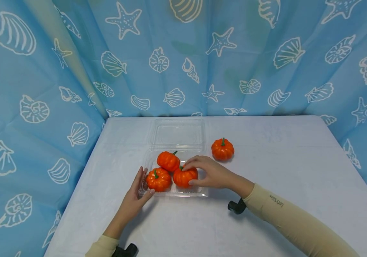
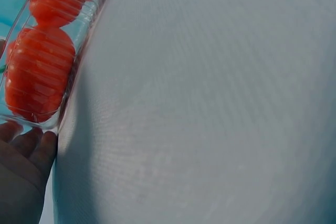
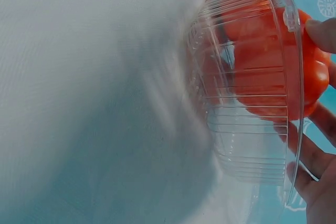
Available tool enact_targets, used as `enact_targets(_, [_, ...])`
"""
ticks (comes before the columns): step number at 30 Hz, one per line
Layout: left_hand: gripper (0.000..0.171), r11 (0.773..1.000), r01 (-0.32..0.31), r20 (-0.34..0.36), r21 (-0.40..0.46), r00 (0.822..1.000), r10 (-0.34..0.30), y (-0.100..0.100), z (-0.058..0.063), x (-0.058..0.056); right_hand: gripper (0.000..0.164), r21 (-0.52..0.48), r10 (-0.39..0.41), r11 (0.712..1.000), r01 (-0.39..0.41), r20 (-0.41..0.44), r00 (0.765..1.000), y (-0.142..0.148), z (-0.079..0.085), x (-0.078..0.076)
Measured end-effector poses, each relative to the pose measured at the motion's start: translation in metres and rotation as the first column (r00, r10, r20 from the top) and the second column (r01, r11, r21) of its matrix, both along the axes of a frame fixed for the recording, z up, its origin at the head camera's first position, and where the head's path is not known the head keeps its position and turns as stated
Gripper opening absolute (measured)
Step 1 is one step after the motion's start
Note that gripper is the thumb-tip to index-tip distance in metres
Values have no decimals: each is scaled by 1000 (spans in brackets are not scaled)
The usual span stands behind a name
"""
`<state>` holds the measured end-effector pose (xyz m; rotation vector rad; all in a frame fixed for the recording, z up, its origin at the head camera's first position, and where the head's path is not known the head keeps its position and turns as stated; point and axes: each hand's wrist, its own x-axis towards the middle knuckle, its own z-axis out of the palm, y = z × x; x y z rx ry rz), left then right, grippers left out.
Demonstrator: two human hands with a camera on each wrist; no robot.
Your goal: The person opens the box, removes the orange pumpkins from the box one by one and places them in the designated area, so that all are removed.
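Note:
A clear plastic clamshell container (image 1: 189, 193) lies with its lid (image 1: 178, 134) folded back on the table. Inside it sit several small, shiny orange pumpkins with green stems: one at the front left (image 1: 159, 180), one behind (image 1: 168, 161), and one at the front right (image 1: 183, 177). My right hand (image 1: 210, 173) grips the front-right pumpkin from its right side, thumb in front and fingers over the top. Along the container's left wall, my left hand (image 1: 135, 198) rests with extended fingers, the thumb at the front corner. In the left wrist view its fingertips (image 2: 48, 140) touch the container's end.
Another orange pumpkin (image 1: 222, 149) stands on the white tablecloth (image 1: 283, 153), to the right of the container. A blue curtain with shell and starfish prints (image 1: 157, 82) hangs behind the table and along its sides.

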<state>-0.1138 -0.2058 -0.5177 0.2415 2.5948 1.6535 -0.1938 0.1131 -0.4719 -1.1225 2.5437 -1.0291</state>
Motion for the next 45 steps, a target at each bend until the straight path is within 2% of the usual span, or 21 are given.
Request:
enact_targets(12, [93,1000,-8,6,-30,1000,8,-1,-3,-3,40,-57,-75,996,75,9,997,11,1,-1])
enact_targets(20, [94,1000,-9,16,-26,1000,9,-1,-1,-2,39,-130,-91,987,92,8,996,18,4,-2])
enact_targets(27, [93,1000,-5,8,-28,1000,6,-1,-2,-2,38,-167,-133,978,127,-25,991,25,4,-3])
enact_targets(45, [91,1000,-2,-3,-22,1000,2,-2,-3,-2,38,-200,-195,963,181,-51,979,42,7,-3])
